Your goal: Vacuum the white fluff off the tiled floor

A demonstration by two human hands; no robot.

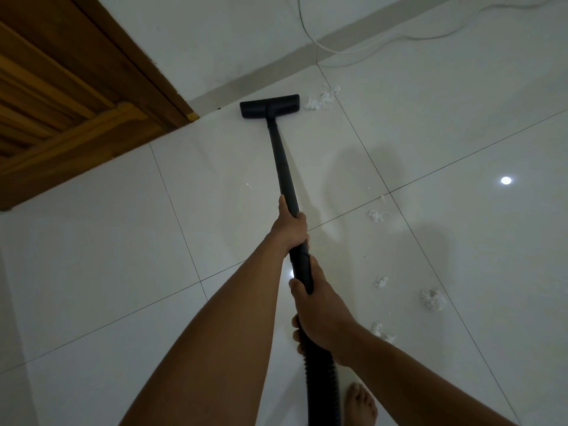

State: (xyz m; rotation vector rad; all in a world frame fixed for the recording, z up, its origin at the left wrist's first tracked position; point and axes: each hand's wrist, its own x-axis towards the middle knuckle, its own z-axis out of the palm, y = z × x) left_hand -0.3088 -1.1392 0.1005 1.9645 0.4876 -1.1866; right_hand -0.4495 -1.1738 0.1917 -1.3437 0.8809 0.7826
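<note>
Glossy white tiled floor (107,241), wooden door (61,96), pale wall (215,32), white cable (338,52), round light reflection (506,180).

The left forearm (215,318), at seven o'clock, and the right forearm (415,373), at five o'clock, are bare to the frame edge. The left hand (290,227) and right hand (321,315) are bare too. A bare foot (361,404) shows at six o'clock.

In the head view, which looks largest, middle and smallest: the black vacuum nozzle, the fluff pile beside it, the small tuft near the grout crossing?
1. vacuum nozzle: largest.
2. fluff pile: loose and spread out, somewhat smaller.
3. small tuft: smallest, though it lies nearer the camera.
</note>
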